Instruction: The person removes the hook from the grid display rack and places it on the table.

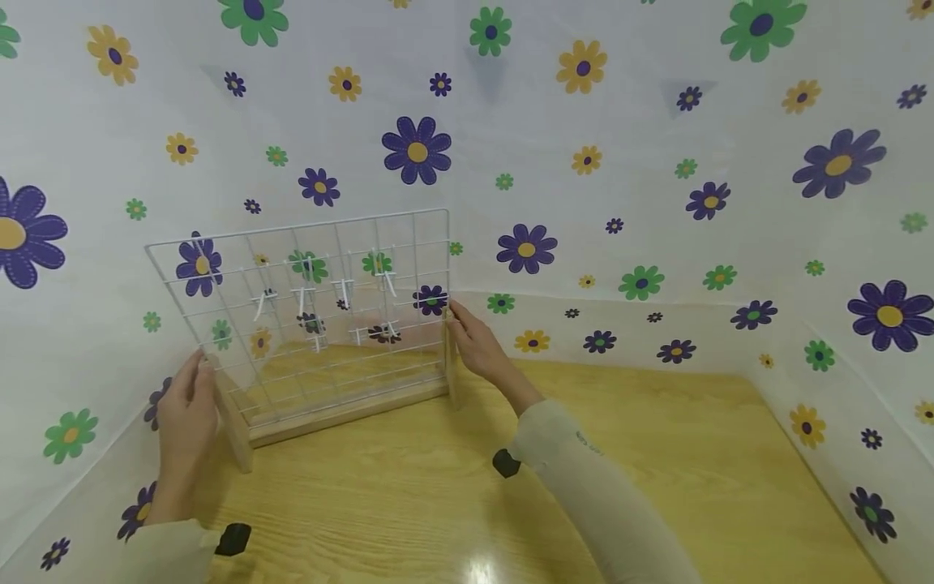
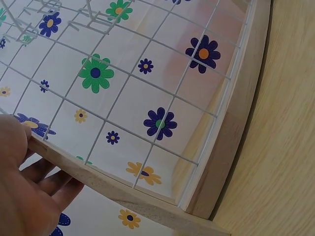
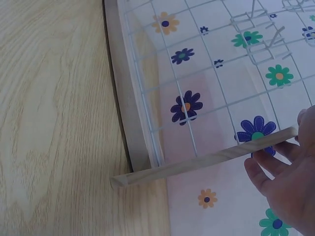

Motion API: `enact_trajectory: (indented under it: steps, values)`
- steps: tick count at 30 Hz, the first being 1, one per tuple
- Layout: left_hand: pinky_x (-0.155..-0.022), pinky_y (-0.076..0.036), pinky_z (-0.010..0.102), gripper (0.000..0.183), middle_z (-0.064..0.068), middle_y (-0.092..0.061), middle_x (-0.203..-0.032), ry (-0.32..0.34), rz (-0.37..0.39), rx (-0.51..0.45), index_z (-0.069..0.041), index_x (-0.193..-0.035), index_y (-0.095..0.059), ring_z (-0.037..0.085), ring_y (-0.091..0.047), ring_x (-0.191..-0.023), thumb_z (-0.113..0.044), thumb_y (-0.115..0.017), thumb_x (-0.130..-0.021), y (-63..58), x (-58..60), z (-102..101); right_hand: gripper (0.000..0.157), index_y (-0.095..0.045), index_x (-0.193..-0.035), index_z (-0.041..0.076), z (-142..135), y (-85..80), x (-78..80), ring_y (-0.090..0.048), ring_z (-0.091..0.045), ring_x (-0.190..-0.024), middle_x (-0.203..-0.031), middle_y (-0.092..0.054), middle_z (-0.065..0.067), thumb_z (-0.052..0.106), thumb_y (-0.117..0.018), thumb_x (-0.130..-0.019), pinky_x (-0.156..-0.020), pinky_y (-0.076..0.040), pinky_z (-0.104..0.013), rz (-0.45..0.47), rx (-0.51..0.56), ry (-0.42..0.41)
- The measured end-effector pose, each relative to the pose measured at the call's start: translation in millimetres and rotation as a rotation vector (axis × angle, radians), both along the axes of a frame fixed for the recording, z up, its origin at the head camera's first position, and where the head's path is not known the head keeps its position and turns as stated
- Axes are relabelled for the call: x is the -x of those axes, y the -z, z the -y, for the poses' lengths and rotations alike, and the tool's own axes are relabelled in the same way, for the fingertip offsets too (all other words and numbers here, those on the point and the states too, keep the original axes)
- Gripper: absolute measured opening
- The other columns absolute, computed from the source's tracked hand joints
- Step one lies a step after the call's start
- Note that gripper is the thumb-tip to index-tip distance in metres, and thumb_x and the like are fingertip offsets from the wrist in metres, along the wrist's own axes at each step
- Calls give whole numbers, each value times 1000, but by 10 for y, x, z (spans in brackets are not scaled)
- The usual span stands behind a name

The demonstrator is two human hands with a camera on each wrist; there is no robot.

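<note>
A white wire grid rack [image 1: 295,228] stands tilted back in a wooden frame on the left part of the table. Several white hooks [image 1: 344,290] hang from its wires. My left hand [image 1: 186,418] holds the left wooden side post [image 2: 123,195], thumb on one face and fingers behind it. At the other end, my right hand [image 1: 477,342] grips the upper part of the right side post [image 3: 211,160], its fingers curled beneath in the right wrist view. Between the posts runs a wooden bottom bar [image 1: 350,414]. Parts of both hands are cut off in the wrist views.
The wood-grain table [image 1: 620,470] extends to the right and in front of the rack. White sheeting with printed flowers [image 1: 657,243] hangs behind and on both sides, close to the rack's left end. A small black piece [image 1: 507,463] shows by the right cuff, another [image 1: 233,539] by the left.
</note>
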State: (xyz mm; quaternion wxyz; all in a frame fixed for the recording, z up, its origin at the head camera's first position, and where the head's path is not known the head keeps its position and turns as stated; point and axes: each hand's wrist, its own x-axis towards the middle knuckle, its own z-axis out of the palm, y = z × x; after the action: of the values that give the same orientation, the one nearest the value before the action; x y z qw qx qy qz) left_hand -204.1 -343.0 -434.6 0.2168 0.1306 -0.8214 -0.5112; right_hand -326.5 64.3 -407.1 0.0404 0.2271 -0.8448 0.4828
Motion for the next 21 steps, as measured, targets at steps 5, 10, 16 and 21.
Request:
enact_trajectory:
  steps: [5,10,16,21]
  values:
    - [-126,-16,58,59,12,-25,-168,37,-1,39,-21,-166,-23,41,-20,-153,-44,-29,-112,-11,7,33,51,-30,-161,0,-21,3,14,-37,-39,-147,-162,-36,-21,19,-36,-114,-124,-31,-47,7,24,-3]
    - [-124,-19,62,61,13,-22,-169,69,42,53,-21,-166,-18,46,-22,-152,-48,-27,-112,-27,-7,68,51,-29,-162,2,-36,32,47,-41,-39,-145,-162,-37,-19,20,-37,-114,-121,-36,-50,30,36,-18]
    - [-115,-31,70,64,18,-21,-169,113,105,50,-24,-167,-12,52,-32,-146,-52,-25,-111,-31,-28,108,50,-33,-160,2,-34,66,77,-46,-38,-140,-160,-41,-19,20,-39,-114,-117,-42,-50,37,33,-6]
    - [-115,-29,73,65,21,-19,-169,135,105,60,-23,-167,-10,55,-29,-146,-52,-23,-111,-36,-13,127,49,-36,-158,-1,-38,51,83,-49,-39,-136,-156,-44,-21,18,-41,-113,-114,-45,-53,13,22,-1]
